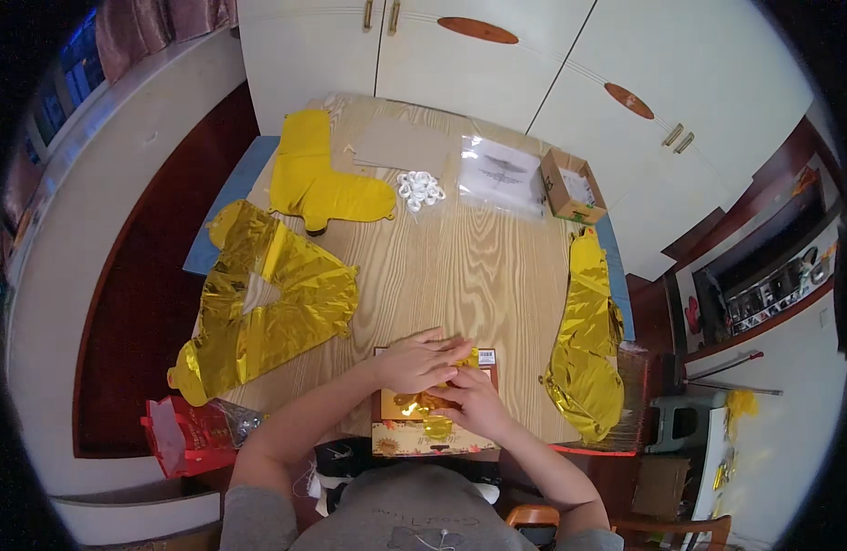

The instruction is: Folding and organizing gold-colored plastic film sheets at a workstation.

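At the near edge of the table, my left hand (419, 361) lies flat, fingers stretched to the right and nearly together, over a small folded gold foil balloon (437, 427). Just below it, my right hand (474, 401) has its fingers bent over the same foil, the thumb side close to my left fingers. Both hands hide much of the foil. Under them is a flat printed carton (391, 439) in orange and cream, with a white label at its far right corner.
Flat gold foil balloons lie at the left (249, 312), far left (322, 179) and right (584, 340) of the wooden table (433, 285). Toward the back are white ribbon rolls (420, 190), a clear plastic bag (502, 174) and a small open box (572, 188). A red bag (189, 436) stands lower left.
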A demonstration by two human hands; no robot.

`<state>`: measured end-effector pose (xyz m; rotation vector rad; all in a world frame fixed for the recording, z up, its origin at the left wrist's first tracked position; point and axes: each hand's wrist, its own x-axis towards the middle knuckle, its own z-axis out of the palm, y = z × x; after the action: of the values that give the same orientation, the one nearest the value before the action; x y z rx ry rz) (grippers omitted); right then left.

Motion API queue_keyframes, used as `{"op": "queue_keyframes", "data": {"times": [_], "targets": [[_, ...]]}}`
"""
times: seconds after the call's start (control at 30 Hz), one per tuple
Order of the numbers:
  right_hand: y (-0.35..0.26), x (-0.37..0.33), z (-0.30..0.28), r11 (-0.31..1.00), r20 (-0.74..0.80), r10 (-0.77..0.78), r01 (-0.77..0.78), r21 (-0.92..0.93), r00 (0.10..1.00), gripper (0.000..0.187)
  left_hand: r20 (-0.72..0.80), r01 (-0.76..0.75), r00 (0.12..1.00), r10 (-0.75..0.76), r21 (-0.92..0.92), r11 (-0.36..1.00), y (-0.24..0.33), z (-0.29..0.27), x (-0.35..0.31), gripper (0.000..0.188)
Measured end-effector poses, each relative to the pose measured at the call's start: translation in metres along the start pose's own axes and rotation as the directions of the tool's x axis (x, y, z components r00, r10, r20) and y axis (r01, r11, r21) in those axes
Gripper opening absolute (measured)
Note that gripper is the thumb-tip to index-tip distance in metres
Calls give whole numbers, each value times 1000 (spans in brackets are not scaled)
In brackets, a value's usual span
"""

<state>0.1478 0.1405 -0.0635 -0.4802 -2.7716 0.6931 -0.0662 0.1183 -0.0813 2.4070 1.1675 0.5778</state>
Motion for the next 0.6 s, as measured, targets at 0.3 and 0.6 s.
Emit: {"op": "queue_keyframes", "data": {"times": [0.3, 0.6], "targets": [[-1, -2, 2, 996, -46, -49, 45, -78, 998, 40, -33, -38, 999, 39, 54, 998, -1, 4, 0, 58], [-2, 8, 7, 998, -210, -9, -5, -66, 978, 26, 5, -20, 1000, 20, 28, 999, -3, 3, 0, 61]]}}
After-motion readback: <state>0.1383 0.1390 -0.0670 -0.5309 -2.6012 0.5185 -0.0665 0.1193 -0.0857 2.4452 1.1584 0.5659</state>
